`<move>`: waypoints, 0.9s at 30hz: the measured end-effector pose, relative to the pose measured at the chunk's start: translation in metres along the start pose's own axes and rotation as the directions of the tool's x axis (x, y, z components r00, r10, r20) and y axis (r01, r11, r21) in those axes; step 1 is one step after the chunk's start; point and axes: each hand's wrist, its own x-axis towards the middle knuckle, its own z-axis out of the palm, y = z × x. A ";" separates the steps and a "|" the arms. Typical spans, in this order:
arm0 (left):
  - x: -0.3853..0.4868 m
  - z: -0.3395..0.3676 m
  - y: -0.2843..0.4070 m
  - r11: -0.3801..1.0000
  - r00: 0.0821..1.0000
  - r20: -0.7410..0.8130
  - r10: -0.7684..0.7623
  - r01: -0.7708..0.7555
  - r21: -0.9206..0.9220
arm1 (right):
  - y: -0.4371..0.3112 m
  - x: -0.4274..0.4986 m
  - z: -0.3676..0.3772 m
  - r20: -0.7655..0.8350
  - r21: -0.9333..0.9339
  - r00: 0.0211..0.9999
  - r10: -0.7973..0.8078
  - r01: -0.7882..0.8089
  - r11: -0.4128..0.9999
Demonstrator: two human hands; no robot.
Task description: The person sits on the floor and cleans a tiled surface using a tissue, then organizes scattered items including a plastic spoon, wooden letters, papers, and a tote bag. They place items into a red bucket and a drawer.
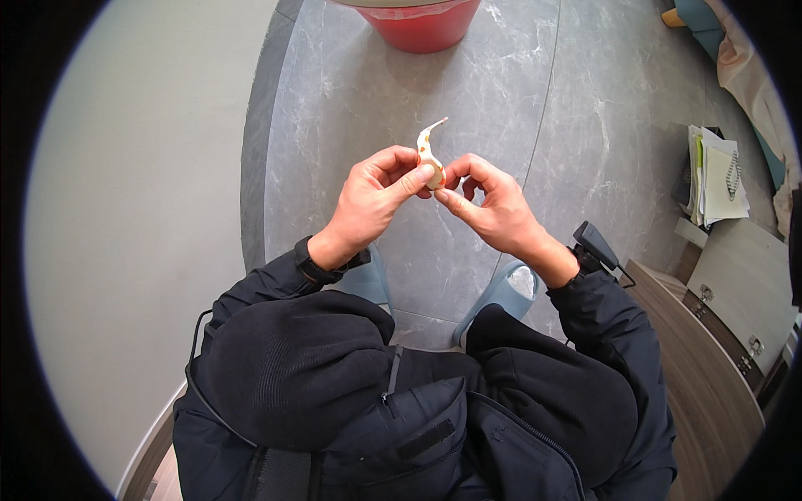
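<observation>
A small cream-coloured object with orange-red spots point(425, 150), long and curved with a thin pinkish tip, is held up in front of me above the grey floor. What it is exactly I cannot tell. My left hand point(380, 194) pinches its wider lower part between thumb and fingers, with the thin end pointing away from me. The thumb and index finger of my right hand point(487, 197) meet the rounded lower end from the right side. Fingertips hide some of the object's lower edge.
A red plastic bin point(426, 28) stands on the marbled tile floor point(476, 106) ahead. Slippers point(504, 291) are on my feet. At the right are papers and a notebook point(719, 178), a wooden cabinet point(695, 357) with a hinged door, and hanging fabric. A pale wall point(138, 188) rises at the left.
</observation>
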 end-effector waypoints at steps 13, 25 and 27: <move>0.002 -0.004 -0.009 0.984 0.996 -0.023 -0.086 0.081 -0.157 | 0.013 0.001 0.000 -0.096 -0.230 0.976 -0.197 0.171 0.958; 0.004 -0.007 -0.014 0.974 0.995 0.012 -0.096 0.096 -0.203 | 0.016 0.000 -0.001 -0.075 -0.178 0.994 -0.085 0.070 0.982; 0.004 -0.006 -0.012 0.975 0.992 -0.038 -0.120 0.111 -0.191 | 0.018 0.001 0.000 -0.079 -0.162 0.988 -0.133 0.119 0.979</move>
